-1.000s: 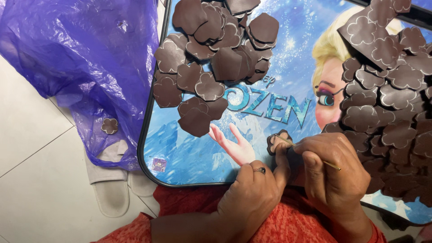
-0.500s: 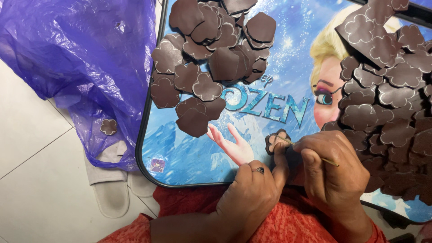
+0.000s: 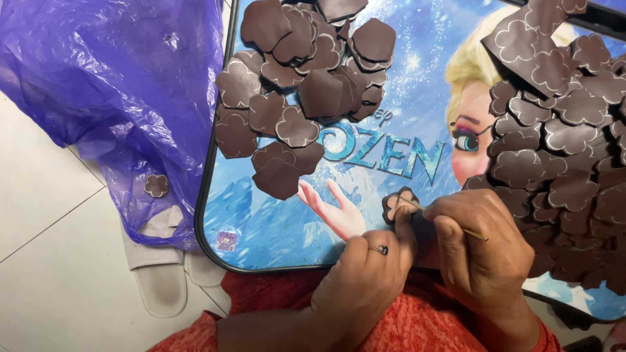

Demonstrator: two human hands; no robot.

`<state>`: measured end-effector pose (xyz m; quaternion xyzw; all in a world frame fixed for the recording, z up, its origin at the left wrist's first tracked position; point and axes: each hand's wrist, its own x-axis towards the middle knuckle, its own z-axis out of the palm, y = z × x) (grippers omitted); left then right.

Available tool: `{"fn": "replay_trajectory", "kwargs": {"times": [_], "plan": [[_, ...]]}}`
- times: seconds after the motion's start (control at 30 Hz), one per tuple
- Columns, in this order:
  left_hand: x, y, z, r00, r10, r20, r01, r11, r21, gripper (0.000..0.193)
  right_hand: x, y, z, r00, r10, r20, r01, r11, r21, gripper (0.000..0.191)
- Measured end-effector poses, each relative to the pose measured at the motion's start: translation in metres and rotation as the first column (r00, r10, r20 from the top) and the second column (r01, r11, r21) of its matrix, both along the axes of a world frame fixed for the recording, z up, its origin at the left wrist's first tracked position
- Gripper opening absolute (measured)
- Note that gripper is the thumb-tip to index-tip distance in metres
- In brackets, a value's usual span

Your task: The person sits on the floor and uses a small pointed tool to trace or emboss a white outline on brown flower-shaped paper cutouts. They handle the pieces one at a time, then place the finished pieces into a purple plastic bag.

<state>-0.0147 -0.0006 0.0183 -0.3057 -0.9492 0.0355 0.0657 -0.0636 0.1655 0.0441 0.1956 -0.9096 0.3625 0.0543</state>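
Note:
My left hand, with a ring on one finger, pinches a small dark brown flower-shaped piece just above the near edge of a blue picture tray. My right hand grips a thin stick whose tip rests on that piece. A pile of brown flower-shaped pieces lies on the tray's far left part. A bigger heap of the same pieces covers the tray's right side, partly hidden behind my right hand.
A crumpled purple plastic bag lies on the white tiled floor to the left of the tray, with one loose brown flower piece on it. A pale cloth slipper pokes out below the bag. Orange-red fabric covers my lap.
The view has shifted very slightly. Both hands stay at the same spot with the flower piece and stick; the piles have not moved.

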Motion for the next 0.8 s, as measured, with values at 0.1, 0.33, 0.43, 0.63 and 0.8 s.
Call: {"fn": "replay_trajectory", "kwargs": {"times": [0.1, 0.33, 0.43, 0.63, 0.8], "plan": [[-0.002, -0.003, 0.004, 1.0, -0.026, -0.016, 0.026, 0.999, -0.029, 0.045, -0.001, 0.002, -0.001, 1.0, -0.003, -0.002, 0.003, 1.0, -0.022, 0.008], [-0.009, 0.0, 0.003, 0.999, 0.011, -0.032, -0.011, 1.0, 0.019, 0.048, -0.001, 0.004, -0.002, 0.999, -0.039, 0.003, 0.039, 0.998, -0.049, 0.008], [-0.01, -0.001, 0.002, 1.0, -0.005, 0.03, 0.004, 0.999, 0.05, 0.043, 0.0, 0.005, -0.001, 0.998, -0.056, 0.005, 0.056, 0.998, -0.037, 0.009], [-0.012, 0.002, 0.003, 0.999, 0.001, 0.045, -0.005, 0.997, 0.076, 0.036, -0.001, 0.01, 0.0, 0.998, -0.067, -0.019, 0.067, 0.998, -0.012, 0.01], [-0.012, 0.002, 0.004, 1.0, 0.024, 0.007, -0.024, 0.995, 0.092, 0.036, 0.003, 0.014, 0.002, 0.999, -0.047, -0.021, 0.048, 0.999, 0.026, 0.01]]}}
